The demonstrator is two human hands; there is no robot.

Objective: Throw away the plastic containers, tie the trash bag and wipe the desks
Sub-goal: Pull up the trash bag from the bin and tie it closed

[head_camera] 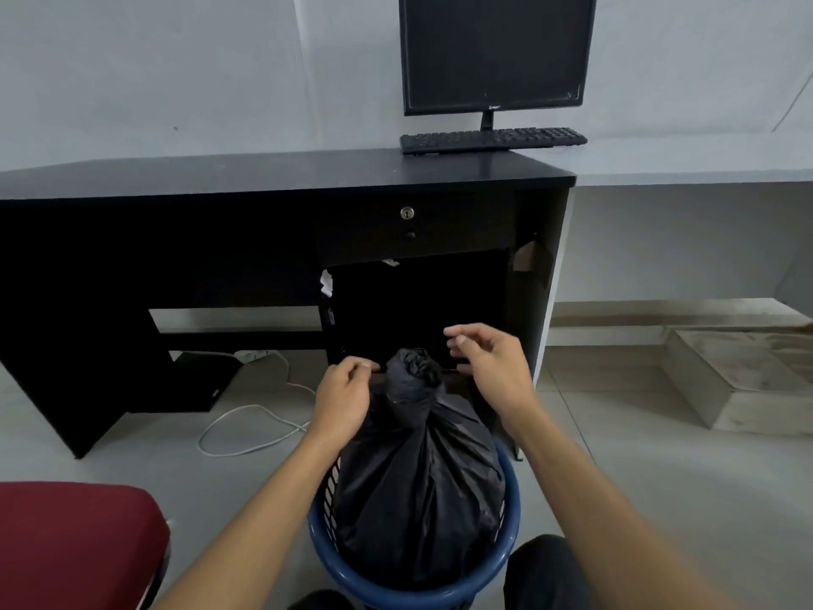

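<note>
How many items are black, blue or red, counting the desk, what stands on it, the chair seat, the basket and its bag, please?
Black: 4 (trash bag, desk, monitor, keyboard)
Blue: 1 (basket)
Red: 1 (chair seat)
Total: 6

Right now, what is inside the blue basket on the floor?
A black trash bag, knotted at its top, fills the blue basket. The bag's opaque plastic hides its contents and the basket's bottom.

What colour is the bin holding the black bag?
The bin is dark blue, clearest in the head view.
</note>
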